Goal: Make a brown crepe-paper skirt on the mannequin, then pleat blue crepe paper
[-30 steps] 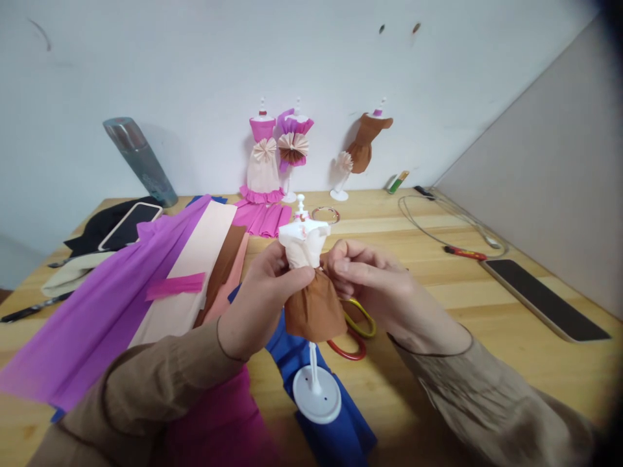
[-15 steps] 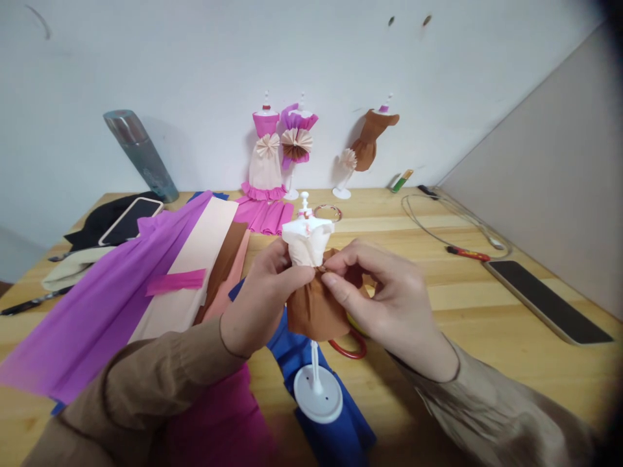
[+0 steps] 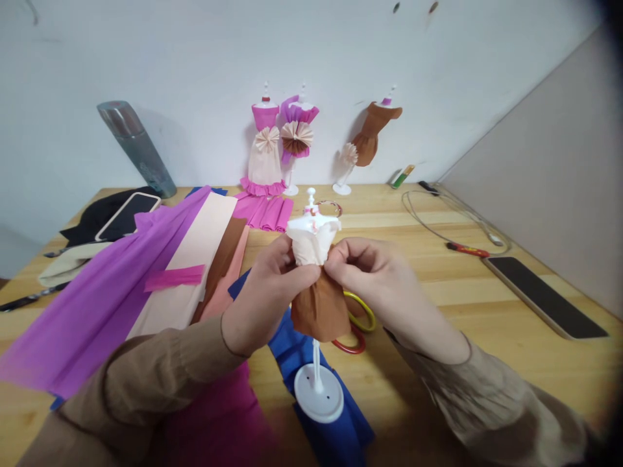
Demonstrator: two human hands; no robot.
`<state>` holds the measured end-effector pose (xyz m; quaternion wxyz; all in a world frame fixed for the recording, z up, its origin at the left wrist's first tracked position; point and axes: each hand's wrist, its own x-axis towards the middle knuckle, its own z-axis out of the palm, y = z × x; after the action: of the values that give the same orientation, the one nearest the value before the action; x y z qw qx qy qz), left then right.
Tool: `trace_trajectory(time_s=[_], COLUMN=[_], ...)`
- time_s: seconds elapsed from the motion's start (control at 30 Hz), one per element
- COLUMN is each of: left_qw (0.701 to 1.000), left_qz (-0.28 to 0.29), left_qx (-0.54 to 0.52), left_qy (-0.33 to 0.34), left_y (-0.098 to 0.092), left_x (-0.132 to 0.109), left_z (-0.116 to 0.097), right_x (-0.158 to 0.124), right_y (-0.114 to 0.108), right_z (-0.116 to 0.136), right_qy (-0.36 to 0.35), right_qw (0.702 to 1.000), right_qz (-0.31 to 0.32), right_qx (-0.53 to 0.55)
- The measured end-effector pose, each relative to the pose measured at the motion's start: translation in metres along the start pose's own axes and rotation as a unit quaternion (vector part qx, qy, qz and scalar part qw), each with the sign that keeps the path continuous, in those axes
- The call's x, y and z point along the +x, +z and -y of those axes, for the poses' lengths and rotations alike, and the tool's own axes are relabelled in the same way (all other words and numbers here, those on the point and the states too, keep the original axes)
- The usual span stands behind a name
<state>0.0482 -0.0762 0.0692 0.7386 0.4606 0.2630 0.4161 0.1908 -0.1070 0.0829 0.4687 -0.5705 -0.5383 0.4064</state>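
Observation:
A small white dress-form mannequin [image 3: 314,220] tilts toward me, its round base [image 3: 318,393] in view below. It wears a white paper bodice [image 3: 312,246] and a gathered brown crepe-paper skirt [image 3: 321,311]. My left hand [image 3: 265,285] is closed around the waist from the left, thumb across the front where bodice meets skirt. On the other side my right hand [image 3: 372,272] pinches the top edge of the brown skirt at the waist. Its other fingers are curled and partly hide the skirt's right edge.
Scissors with red and yellow handles [image 3: 360,312] lie behind the skirt. Blue paper [image 3: 287,344] runs under the base. Purple paper [image 3: 121,279] and other sheets cover the left. Dressed mannequins [image 3: 265,143] stand by the wall; a phone [image 3: 545,298] and cable [image 3: 452,207] lie right.
My right fingers have drawn in closer to the waist, pressing the skirt's right side inward. More of the scissors' handles shows. The mannequin has shifted slightly right.

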Motion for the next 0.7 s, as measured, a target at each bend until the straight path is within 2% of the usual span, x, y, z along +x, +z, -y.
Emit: trace_trajectory(time_s=[0.17,0.3,0.5,0.6,0.7], left_qw=[1.0,1.0,1.0,1.0,1.0], left_qz=[-0.019,-0.016,-0.017,-0.004,-0.019], left_qx=[0.006,0.004,-0.02,-0.026,-0.011], left_qy=[-0.008,0.001,-0.003,-0.006,-0.007], left_y=[0.001,-0.002,-0.005,-0.003,-0.001], left_x=[0.0,0.002,0.005,0.004,0.003], left_z=[0.0,0.001,0.001,-0.002,-0.002], right_x=[-0.004,-0.003,-0.004,-0.005,-0.005], right_y=[0.003,-0.003,-0.01,-0.012,-0.014], right_z=[-0.001,-0.001,0.0,0.002,0.003], right_qy=[-0.024,-0.013,-0.08,-0.086,-0.081], right_qw=[0.999,1.0,0.995,0.994,0.994], right_qz=[-0.036,-0.002,0.031,0.039,0.055], right_qx=[-0.019,-0.002,-0.051,-0.059,-0.054])
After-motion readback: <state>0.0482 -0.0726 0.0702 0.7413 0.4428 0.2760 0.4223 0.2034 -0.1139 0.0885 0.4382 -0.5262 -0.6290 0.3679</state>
